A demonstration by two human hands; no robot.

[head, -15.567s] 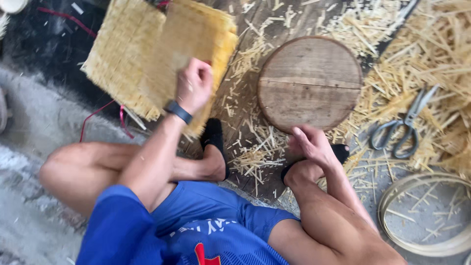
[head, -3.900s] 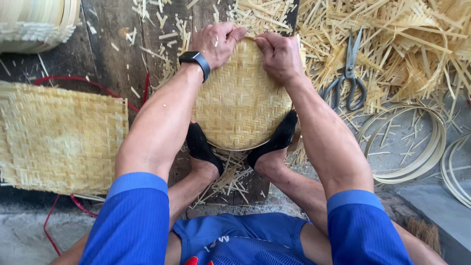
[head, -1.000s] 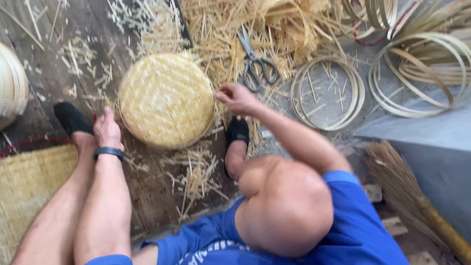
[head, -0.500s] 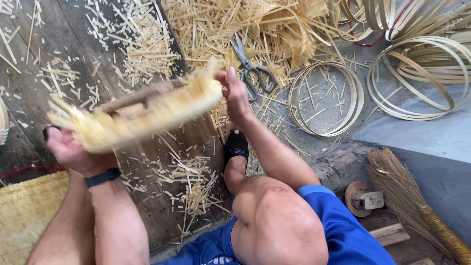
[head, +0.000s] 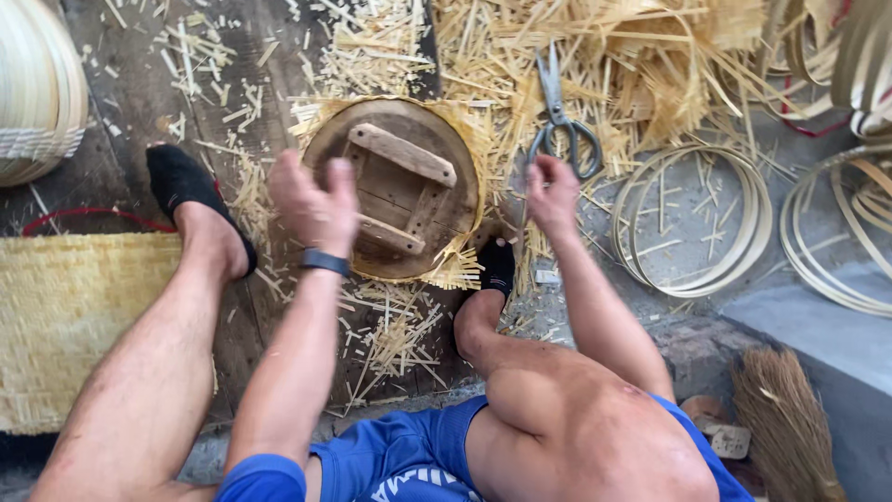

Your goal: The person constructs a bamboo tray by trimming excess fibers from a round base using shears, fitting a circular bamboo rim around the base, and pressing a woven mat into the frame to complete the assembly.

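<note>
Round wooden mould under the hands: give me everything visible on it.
The round wooden mould lies flat on the dark plank floor, underside up. It is a worn brown disc of boards, braced by two pale crosswise battens with a shorter piece between them. Fringed ends of a woven bamboo mat stick out around its rim, so it seems to rest on the mat. The left hand overlaps its left edge; contact is unclear. The right hand is off it, beside the scissors.

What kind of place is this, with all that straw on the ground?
Most likely a small basket-weaving workshop, worked on the floor. Split bamboo strips lie heaped about, thin bamboo hoops are stacked beside them, and scissors lie ready. The right hand and left hand hover by a round wooden mould.
</note>
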